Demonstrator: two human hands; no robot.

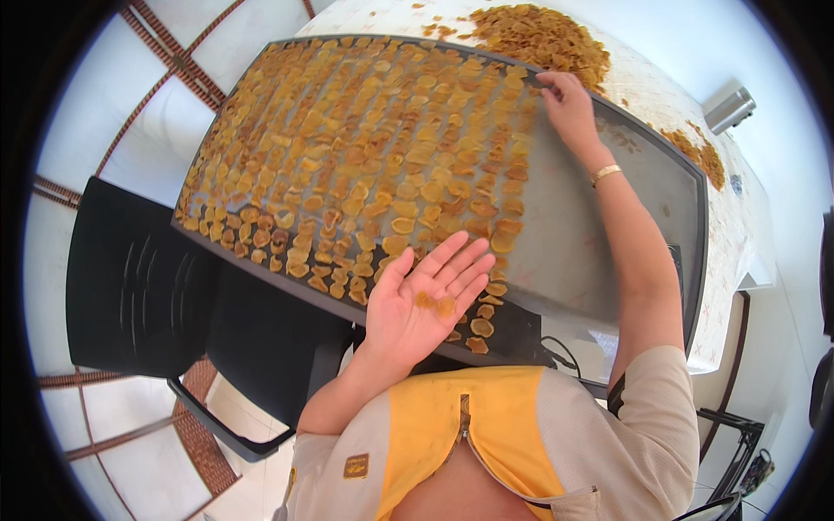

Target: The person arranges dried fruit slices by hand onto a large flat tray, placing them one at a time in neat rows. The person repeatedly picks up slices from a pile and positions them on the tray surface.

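My left hand (399,319) is palm up over the near edge of a dark-framed mesh screen (573,241). Two or so small amber dried slices (435,303), perhaps of fruit, rest on its palm. At the screen's far edge is my right hand (570,112), thumb and fingertips close together beside the end of a row. Whether a slice is between those fingertips cannot be made out. Many yellow-brown slices (365,150) lie in close rows over the left and middle of the screen; grey mesh shows on the right.
Beyond the far edge, a large heap of slices (541,39) lies on a patterned white tablecloth (707,241). A smaller pile (697,153) and a metal cylinder (730,111) are at the right. A black chair (143,280) stands at the left on the tiled floor (124,410).
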